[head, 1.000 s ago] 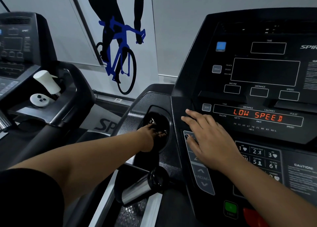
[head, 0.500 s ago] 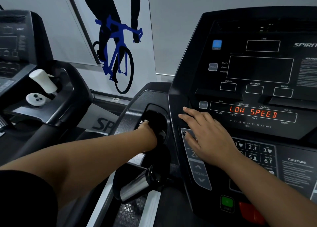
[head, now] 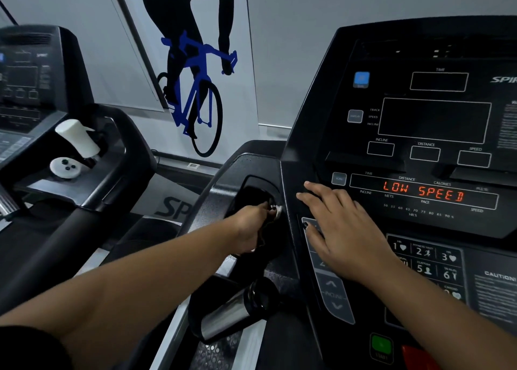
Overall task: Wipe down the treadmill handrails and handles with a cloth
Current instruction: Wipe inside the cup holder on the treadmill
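Your left hand (head: 250, 231), fingers curled round the cloth (head: 275, 210), reaches into the pocket (head: 258, 183) at centre frame, while your right hand (head: 344, 229) lies flat, fingers straight, on the console (head: 316, 151), seemingly to brace that reach

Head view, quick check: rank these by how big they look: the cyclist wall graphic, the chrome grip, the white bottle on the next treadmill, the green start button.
1. cyclist wall graphic
2. chrome grip, though it sits nearer the camera, which flatters it
3. white bottle
4. green start button
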The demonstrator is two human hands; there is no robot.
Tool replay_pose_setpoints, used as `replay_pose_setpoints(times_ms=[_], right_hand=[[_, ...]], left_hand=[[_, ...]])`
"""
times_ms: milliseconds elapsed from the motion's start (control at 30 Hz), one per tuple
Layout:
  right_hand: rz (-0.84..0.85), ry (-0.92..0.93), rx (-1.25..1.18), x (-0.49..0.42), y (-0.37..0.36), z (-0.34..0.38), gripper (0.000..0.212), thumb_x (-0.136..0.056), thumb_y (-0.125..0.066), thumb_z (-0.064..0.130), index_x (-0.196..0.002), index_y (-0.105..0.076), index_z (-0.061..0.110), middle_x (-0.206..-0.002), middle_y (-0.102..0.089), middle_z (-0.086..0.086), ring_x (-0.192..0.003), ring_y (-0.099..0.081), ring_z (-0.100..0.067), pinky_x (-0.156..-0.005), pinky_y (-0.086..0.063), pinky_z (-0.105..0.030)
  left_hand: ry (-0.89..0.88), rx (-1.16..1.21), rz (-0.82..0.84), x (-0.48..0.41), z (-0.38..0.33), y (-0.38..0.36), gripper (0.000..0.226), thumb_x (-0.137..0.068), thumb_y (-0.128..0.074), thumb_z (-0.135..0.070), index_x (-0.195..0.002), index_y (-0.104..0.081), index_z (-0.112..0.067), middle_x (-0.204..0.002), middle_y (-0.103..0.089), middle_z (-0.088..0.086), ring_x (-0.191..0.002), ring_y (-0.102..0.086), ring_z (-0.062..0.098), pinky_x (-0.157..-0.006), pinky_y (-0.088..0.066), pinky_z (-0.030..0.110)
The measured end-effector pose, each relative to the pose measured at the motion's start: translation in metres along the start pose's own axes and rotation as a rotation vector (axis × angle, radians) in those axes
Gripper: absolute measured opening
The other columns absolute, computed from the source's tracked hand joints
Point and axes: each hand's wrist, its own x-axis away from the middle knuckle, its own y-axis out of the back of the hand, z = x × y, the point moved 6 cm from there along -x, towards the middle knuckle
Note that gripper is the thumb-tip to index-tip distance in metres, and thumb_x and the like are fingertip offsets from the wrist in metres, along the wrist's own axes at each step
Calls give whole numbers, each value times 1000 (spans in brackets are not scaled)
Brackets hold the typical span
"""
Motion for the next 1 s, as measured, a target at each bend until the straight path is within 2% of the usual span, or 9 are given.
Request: replay_pose_setpoints(times_ms=[67, 200, 267, 367, 433, 533, 700, 800, 1000], right_hand=[[6, -3, 0, 0, 1, 0, 54, -93, -32, 43, -145, -33, 29, -155, -23, 13, -127, -36, -13, -97, -43, -35], [9, -9, 3, 0, 1, 1, 54, -93, -32, 43, -145, -32, 29, -155, -22, 13, -128, -36, -12, -97, -43, -34], [13, -11, 8, 1, 1, 2, 55, -93, -29, 43, -146, -32, 29, -156, -22, 12, -128, -37, -13, -97, -43, -34], [10, -16, 2, 2, 1, 2, 56, -92, -28, 43, -146, -34, 28, -156, -25, 11, -127, -39, -13, -96, -44, -34], [10, -16, 1, 3, 1, 2, 56, -92, -28, 43, -146, -35, 27, -156, -26, 10, -126, -40, -14, -96, -45, -35], [15, -9, 8, 4, 0, 1, 56, -93, -29, 43, -146, -34, 27, -156, -26, 10, -126, -40, -13, -97, -45, -35], [25, -2, 2, 3, 0, 0, 56, -93, -28, 44, -147, -33, 29, -156, -24, 13, -127, -38, -11, -98, -44, -34], [27, -6, 6, 2, 0, 0, 56, -93, -28, 44, -146, -33, 29, -155, -25, 12, -127, -39, -12, -97, -44, -34], [35, -14, 16, 1, 1, 1, 56, -92, -29, 43, -145, -36, 27, -155, -27, 10, -126, -40, -14, -96, -45, -35]], left_hand=[[31, -42, -107, -9, 5, -1, 30, -106, -34, -21, -107, -63, -15, -83, -67, 11, -64, -63, 22, -55, -52, 27], [76, -212, -83, -7, 6, -11, 42, -105, -31, -26, -91, -68, -11, -75, -69, 10, -62, -65, 21, -52, -53, 24], [52, -439, -81, -6, 7, -6, 38, -105, -28, -20, -119, -62, -11, -103, -68, 13, -87, -67, 25, -71, -57, 28], [-19, -876, 23, 8, 14, 0, 50, -96, -33, -12, -145, -38, -11, -138, -52, 12, -122, -52, 26, -103, -41, 30], [-105, -1176, 73, 17, 21, 10, 46, -95, -40, -25, -140, -41, -16, -132, -57, 10, -121, -54, 27, -104, -41, 36], [-283, -1552, 187, 37, 19, 23, 16, -100, -42, -36, -108, -45, -24, -109, -62, 2, -104, -60, 25, -93, -45, 38], [-474, -2081, 227, 48, 5, 45, 53, -98, -20, -49, -124, -53, -17, -122, -61, 0, -117, -52, 20, -108, -30, 34], [-358, -1996, 134, 48, 4, 28, 33, -103, -32, -35, -115, -54, -12, -117, -63, 8, -113, -54, 28, -103, -34, 39], [-123, -1235, -201, 17, 19, -1, 30, -99, -39, -17, -125, -49, -7, -125, -60, 18, -119, -55, 36, -102, -41, 40]])
